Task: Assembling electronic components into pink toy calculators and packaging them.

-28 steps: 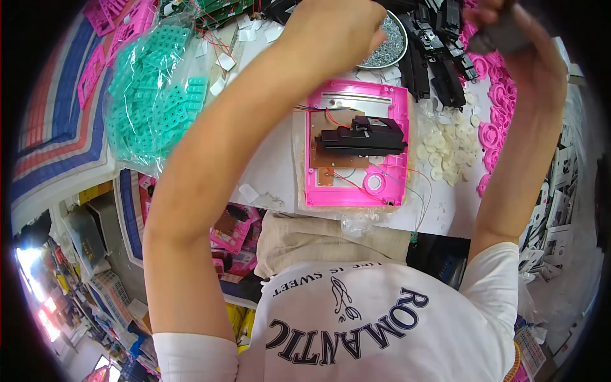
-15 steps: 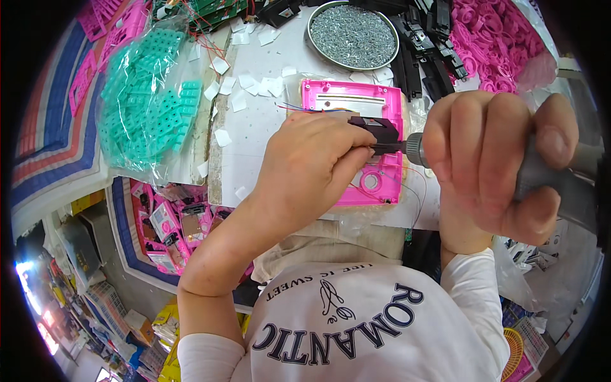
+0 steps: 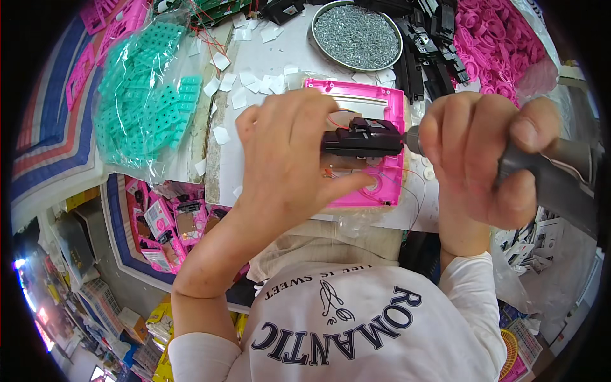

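grey power screwdriver [image 3: 547, 175] in right hand [image 3: 480, 159], lengthwise leftward toward black part [image 3: 361, 138]

Assembly workshop: screw tray [image 3: 358, 33], bagged teal parts [image 3: 143, 105], pink casings [image 3: 503, 35]

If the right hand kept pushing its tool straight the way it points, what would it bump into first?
Probably the black part on the pink case: the right hand aims its grey tool at that part's right end, apparently already touching.

White cotton shirt [image 3: 356, 325] with dark printed lettering and a small line drawing, sleeves pushed up, forearms and hands bare.
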The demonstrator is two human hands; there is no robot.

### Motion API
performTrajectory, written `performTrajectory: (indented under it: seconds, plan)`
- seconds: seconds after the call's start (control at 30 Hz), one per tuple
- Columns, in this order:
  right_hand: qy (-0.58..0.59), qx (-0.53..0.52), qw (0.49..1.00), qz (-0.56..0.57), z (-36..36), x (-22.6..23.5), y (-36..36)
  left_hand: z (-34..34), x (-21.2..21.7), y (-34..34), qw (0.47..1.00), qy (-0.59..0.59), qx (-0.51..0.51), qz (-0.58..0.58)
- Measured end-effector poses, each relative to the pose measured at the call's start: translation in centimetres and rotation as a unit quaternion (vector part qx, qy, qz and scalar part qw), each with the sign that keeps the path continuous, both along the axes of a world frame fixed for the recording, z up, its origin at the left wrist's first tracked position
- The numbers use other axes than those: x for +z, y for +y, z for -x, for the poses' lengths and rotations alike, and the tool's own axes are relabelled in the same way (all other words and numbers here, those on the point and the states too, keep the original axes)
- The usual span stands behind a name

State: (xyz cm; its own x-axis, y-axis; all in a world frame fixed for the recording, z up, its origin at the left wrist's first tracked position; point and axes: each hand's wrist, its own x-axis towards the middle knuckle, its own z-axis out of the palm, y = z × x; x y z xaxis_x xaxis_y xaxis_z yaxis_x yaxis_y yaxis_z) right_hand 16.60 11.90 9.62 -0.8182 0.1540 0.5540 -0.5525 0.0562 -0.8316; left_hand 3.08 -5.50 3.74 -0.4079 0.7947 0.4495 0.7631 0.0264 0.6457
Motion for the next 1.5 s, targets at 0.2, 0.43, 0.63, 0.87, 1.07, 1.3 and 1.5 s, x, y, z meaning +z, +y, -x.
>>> performTrajectory:
  seconds: [0.2,0.43,0.63,0.87,1.07,1.3,1.5]
  plan:
    - [-0.021,-0.09,0.996,0.001,1.2,-1.2,-1.6,0.3,-2.9,-1.2,0.993,0.102,-0.023,0.051]
    - [-0.038,-0.082,0.996,-0.005,1.6,-1.6,-1.9,0.4,-3.4,-1.1,0.997,0.067,-0.033,0.029]
    - [-0.01,-0.045,0.998,-0.036,2.2,-2.4,-1.4,0.4,-3.6,-0.9,0.997,0.064,-0.036,0.009]
    - [-0.007,-0.02,0.999,-0.027,2.3,-2.2,-1.6,0.4,-3.9,-1.1,0.998,0.059,-0.038,0.0]
    - [-0.04,-0.044,0.998,-0.005,2.1,-1.9,-1.8,0.5,-4.0,-1.1,0.997,0.067,-0.042,-0.005]
    - [-0.023,0.028,0.999,-0.027,2.5,-1.2,0.2,0.5,-2.6,-1.3,0.999,0.03,-0.033,0.006]
    - [0.001,0.08,0.997,-0.012,3.1,-0.7,0.1,1.5,-1.9,0.6,0.995,0.082,-0.024,-0.06]
